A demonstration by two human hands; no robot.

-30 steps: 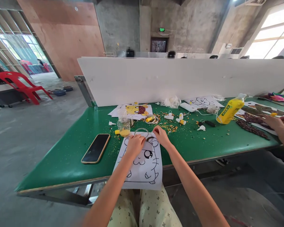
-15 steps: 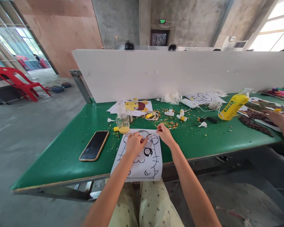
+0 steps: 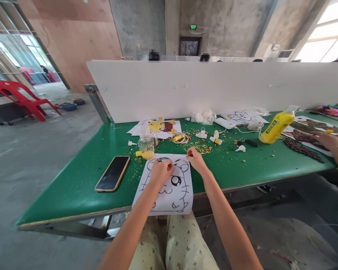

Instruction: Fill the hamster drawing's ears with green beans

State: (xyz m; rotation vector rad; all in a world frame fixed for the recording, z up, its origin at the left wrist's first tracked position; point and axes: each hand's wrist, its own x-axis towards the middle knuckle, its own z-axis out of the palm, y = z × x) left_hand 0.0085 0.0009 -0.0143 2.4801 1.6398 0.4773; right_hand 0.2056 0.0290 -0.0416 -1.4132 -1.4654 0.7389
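Observation:
A line drawing of a cartoon animal on white paper lies in front of me, its lower edge bending down over the table edge. My left hand is closed on a roll of clear tape above the drawing's upper part; the fingers hide much of the ring. A thin, shiny strip shows between the roll and the right. At the paper's top right corner, my right hand is pinched closed. Whether its fingertips hold the tape's end or the paper's corner, I cannot make out.
A phone lies left of the drawing. Behind stand a clear plastic bottle, scattered seeds, small glue bottles and a yellow drink bottle. A white board closes the back. Another person's hand works at right.
The tape roll has shifted slightly left and turned in my left hand, and a bit of strip shows to its right. My right hand has stayed at the paper's corner.

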